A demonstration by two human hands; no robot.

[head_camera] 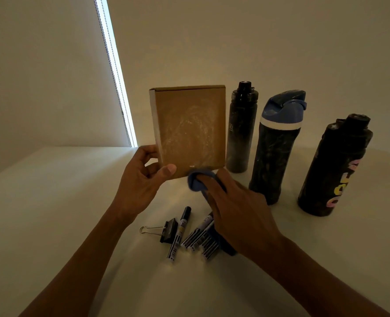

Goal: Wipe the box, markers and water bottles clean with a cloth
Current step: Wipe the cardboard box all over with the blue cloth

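Forearms stretched forward, our left hand (143, 177) grips the box (189, 129); our right hand (239, 209), palm down, holds the cloth (195, 183).

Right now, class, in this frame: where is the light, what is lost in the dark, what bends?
Head view: dim, warm; only the window strip glares, blown out; the bottles go near black, while pale smears on the box show; the wide lens leans the right bottle; the cloth looks soft.

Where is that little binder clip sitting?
In the head view, the binder clip lies on the table, low centre, just left of the markers.
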